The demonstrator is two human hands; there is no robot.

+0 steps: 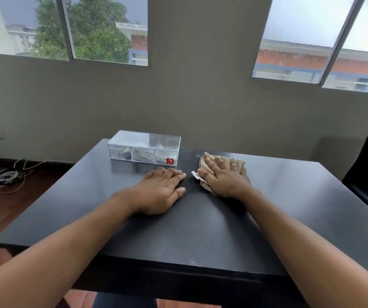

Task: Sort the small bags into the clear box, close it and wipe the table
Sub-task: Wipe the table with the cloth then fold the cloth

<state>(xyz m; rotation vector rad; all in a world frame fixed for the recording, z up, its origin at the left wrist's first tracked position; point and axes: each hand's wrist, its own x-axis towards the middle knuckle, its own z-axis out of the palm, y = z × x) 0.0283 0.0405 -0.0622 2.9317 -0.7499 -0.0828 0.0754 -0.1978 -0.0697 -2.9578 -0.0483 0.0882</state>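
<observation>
Wiping is the step in hand, judging from how things lie. Near the middle of the tabletop [200, 230] the left hand [158, 193] lies flat, palm down, fingers stretched together and holding nothing. Just beside it, toward the right edge, the right hand [223, 180] presses flat on a beige cloth [204, 162], fingers spread over it and not closed around it. Farther, close to the far edge, the clear box [144, 147] stands with its lid on; 3 compartments show small bags [143, 154] inside, too blurred to count. No loose bags are seen outside. The next move probably calls for sliding the cloth over the unwiped surface, while steady pressure is kept.
</observation>
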